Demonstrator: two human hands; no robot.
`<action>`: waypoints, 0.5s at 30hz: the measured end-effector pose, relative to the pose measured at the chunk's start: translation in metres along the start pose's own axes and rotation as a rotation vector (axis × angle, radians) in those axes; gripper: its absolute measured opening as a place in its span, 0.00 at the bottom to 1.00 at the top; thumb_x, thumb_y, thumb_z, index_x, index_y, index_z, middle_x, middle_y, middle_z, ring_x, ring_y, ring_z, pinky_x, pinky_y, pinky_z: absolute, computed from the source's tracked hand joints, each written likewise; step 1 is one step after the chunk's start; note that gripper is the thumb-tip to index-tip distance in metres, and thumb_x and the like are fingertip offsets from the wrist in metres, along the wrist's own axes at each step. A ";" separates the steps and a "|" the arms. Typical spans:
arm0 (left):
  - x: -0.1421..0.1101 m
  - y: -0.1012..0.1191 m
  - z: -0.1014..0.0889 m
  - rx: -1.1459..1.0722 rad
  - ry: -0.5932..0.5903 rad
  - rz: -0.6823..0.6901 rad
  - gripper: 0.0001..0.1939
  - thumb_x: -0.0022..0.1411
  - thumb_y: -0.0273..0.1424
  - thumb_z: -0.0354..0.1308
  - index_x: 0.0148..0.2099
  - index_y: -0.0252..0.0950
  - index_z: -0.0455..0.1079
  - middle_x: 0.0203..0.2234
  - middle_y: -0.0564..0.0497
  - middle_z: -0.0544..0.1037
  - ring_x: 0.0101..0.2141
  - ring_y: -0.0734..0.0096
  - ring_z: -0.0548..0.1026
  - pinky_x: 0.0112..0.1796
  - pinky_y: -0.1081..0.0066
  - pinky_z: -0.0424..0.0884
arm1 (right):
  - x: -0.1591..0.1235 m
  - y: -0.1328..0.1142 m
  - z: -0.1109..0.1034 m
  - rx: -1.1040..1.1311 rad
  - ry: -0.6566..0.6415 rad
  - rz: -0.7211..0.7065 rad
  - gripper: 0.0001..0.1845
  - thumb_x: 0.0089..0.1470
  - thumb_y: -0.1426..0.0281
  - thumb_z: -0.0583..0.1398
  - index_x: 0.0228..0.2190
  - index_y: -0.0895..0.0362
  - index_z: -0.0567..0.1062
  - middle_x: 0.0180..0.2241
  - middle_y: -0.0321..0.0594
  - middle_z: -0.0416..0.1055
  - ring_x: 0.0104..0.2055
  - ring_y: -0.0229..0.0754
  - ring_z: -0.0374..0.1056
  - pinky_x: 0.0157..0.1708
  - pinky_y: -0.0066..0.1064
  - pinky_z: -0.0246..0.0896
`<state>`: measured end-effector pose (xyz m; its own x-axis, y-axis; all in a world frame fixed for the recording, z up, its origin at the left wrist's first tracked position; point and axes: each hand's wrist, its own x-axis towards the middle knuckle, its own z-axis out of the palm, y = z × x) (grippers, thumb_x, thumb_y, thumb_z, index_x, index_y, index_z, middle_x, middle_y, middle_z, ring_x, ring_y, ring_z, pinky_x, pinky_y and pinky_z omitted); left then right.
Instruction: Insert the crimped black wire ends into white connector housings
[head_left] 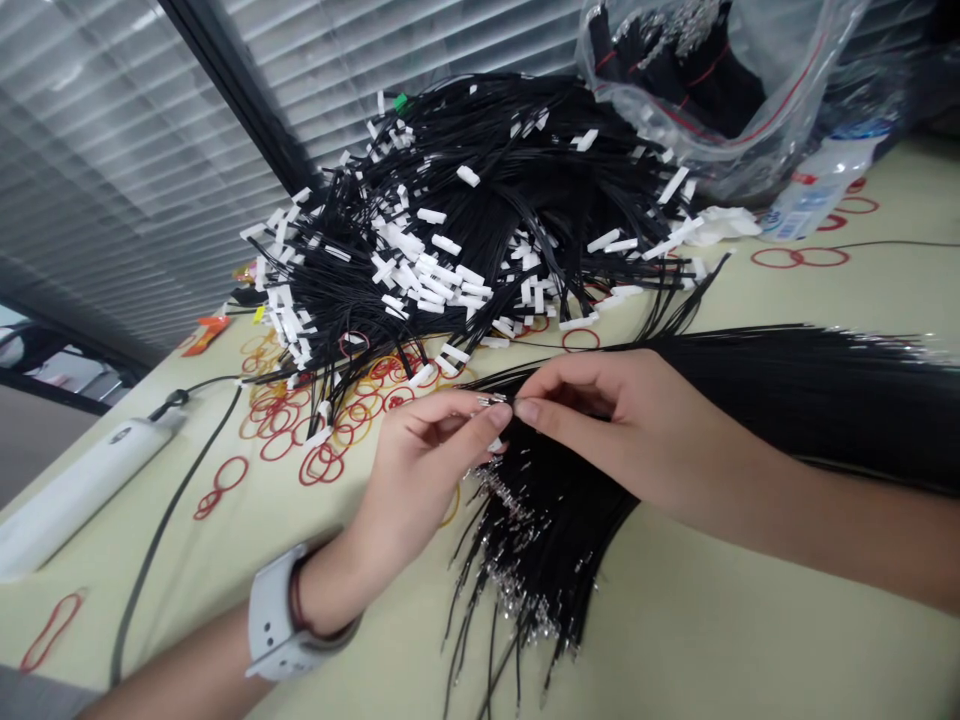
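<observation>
Head view, tilted, looking down across a pale green surface (720,620). The left hand (420,480), with a white-strapped watch (274,625) on its wrist, is closed in a pinch: thumb and forefinger grip a thin black wire ending in a small metal crimp terminal (491,400), whose tip shows just past the pinch. The right hand (600,420) enters from the opposite side, curled, with its forefinger tip (527,411) just beside the left hand's; it appears to pinch the same wire, though the contact is too small to tell. Both hands sit over a dense bundle of black crimped wires (787,410), its long axis running toward the right edge, beneath and beyond the right hand, which is the nearer to it. A fan of black wires (529,560) spreads downward from under the hands, closer to the left hand, with metal terminals at its ends; whether this is the same bundle cannot be told. Farther off lies a heap of black wires with white connector housings (465,220). Red and yellow rubber bands (300,430) are scattered left of the hands, a clear plastic bag of wires (675,100) sits at the far corner, and a white power strip (75,500) lies at left.
</observation>
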<state>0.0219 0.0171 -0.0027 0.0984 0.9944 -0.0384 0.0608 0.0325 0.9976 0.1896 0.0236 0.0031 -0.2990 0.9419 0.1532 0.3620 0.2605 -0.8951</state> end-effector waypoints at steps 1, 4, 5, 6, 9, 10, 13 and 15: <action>0.000 0.000 0.000 -0.010 -0.004 -0.005 0.04 0.51 0.28 0.64 0.26 0.38 0.74 0.20 0.58 0.73 0.21 0.83 0.70 0.24 0.86 0.70 | 0.000 0.000 -0.001 -0.002 -0.003 0.001 0.08 0.53 0.67 0.57 0.26 0.55 0.74 0.20 0.29 0.67 0.22 0.29 0.57 0.19 0.22 0.49; 0.000 0.001 0.000 -0.025 -0.008 -0.011 0.04 0.51 0.28 0.64 0.25 0.39 0.74 0.20 0.59 0.73 0.22 0.84 0.70 0.25 0.86 0.70 | 0.001 0.000 -0.002 -0.020 -0.002 -0.006 0.08 0.52 0.68 0.57 0.26 0.54 0.75 0.20 0.29 0.67 0.21 0.29 0.57 0.19 0.22 0.49; 0.000 0.000 0.000 -0.025 -0.006 -0.008 0.04 0.51 0.28 0.64 0.25 0.38 0.74 0.20 0.59 0.73 0.22 0.84 0.70 0.25 0.85 0.71 | 0.001 0.000 -0.002 -0.025 -0.005 -0.010 0.08 0.52 0.68 0.57 0.26 0.54 0.75 0.20 0.29 0.67 0.21 0.29 0.57 0.19 0.22 0.49; 0.000 0.000 0.000 -0.023 -0.003 -0.005 0.04 0.51 0.28 0.64 0.25 0.38 0.74 0.20 0.59 0.73 0.22 0.83 0.70 0.25 0.85 0.71 | 0.001 0.000 -0.003 -0.028 -0.009 -0.012 0.08 0.52 0.68 0.57 0.25 0.55 0.75 0.20 0.29 0.67 0.21 0.29 0.57 0.19 0.23 0.49; 0.000 0.000 0.000 -0.012 0.006 -0.004 0.03 0.50 0.29 0.64 0.26 0.38 0.74 0.21 0.58 0.74 0.22 0.81 0.71 0.25 0.82 0.72 | 0.001 -0.001 -0.003 -0.033 -0.011 -0.028 0.08 0.52 0.68 0.57 0.25 0.55 0.75 0.20 0.30 0.67 0.21 0.30 0.58 0.19 0.23 0.50; 0.001 0.000 0.000 -0.012 0.009 -0.008 0.03 0.50 0.30 0.64 0.27 0.38 0.74 0.21 0.57 0.75 0.22 0.80 0.71 0.25 0.82 0.72 | 0.001 -0.001 -0.003 -0.034 -0.002 -0.032 0.08 0.52 0.69 0.57 0.25 0.55 0.75 0.20 0.30 0.67 0.21 0.30 0.58 0.19 0.23 0.50; 0.000 0.000 0.000 -0.015 0.014 -0.015 0.03 0.51 0.31 0.64 0.27 0.38 0.74 0.22 0.57 0.75 0.22 0.80 0.72 0.25 0.82 0.72 | 0.000 -0.001 -0.001 -0.020 0.012 -0.027 0.08 0.52 0.69 0.57 0.25 0.55 0.75 0.20 0.29 0.66 0.21 0.30 0.57 0.19 0.23 0.49; 0.000 0.000 0.000 -0.021 0.017 -0.007 0.03 0.51 0.30 0.64 0.27 0.38 0.74 0.22 0.57 0.74 0.22 0.80 0.72 0.25 0.82 0.73 | 0.000 0.000 0.000 0.007 0.011 -0.014 0.07 0.52 0.69 0.57 0.25 0.54 0.75 0.20 0.29 0.66 0.21 0.29 0.57 0.19 0.23 0.48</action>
<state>0.0218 0.0167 -0.0027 0.0809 0.9957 -0.0448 0.0408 0.0416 0.9983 0.1896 0.0231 0.0034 -0.2946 0.9404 0.1699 0.3513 0.2719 -0.8959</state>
